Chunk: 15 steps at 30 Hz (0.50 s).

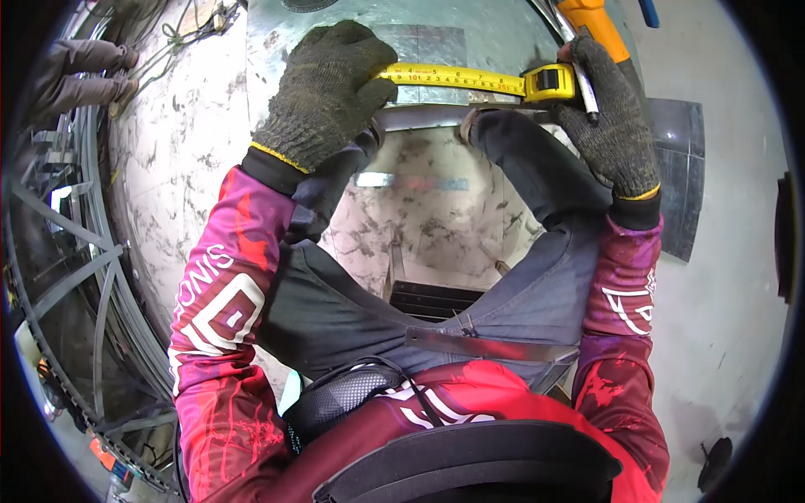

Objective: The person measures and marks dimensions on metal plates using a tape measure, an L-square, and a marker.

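Note:
A yellow tape measure stretches between my gloved hands, its blade pulled out with the numbers facing up. My left hand is closed on the blade near its end; the tip is hidden by the glove. My right hand steadies the case with thumb and fingers, and a white marker with a black tip is gripped in the same hand. Just below the tape runs a narrow metal strip. A greenish metal surface lies behind it.
An orange-handled tool lies beyond my right hand. Long metal strips are stacked at left, and another person's legs stand at upper left. A flat strip crosses my lap. Dark panels lie on the floor at right.

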Tool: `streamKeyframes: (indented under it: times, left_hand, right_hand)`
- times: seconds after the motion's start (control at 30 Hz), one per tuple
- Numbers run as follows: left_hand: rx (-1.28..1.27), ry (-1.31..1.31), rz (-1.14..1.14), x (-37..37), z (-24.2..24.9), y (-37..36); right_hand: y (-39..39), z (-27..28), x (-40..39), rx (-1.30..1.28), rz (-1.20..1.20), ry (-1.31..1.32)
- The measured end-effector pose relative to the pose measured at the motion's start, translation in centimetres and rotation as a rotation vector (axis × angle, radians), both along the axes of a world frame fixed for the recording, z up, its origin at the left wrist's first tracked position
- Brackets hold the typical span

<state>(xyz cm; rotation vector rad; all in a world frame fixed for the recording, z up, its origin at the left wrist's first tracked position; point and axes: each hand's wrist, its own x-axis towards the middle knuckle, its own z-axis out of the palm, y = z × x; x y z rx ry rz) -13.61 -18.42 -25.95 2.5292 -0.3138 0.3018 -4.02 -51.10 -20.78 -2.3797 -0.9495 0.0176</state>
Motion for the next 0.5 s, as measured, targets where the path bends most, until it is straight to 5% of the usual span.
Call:
streamKeyframes:
  times: [0.27,0.5]
  left_hand:
    - [0.089,0.015,0.043,-0.3,0.5,-0.9]
    - [0.075,0.014,0.036,-0.5,0.3,-0.4]
  right_hand:
    - [6.3,1.7,-3.4,0.268,0.167,-0.273]
    - [7.5,-0.7,-3.9,-0.025,0.161,-0.28]
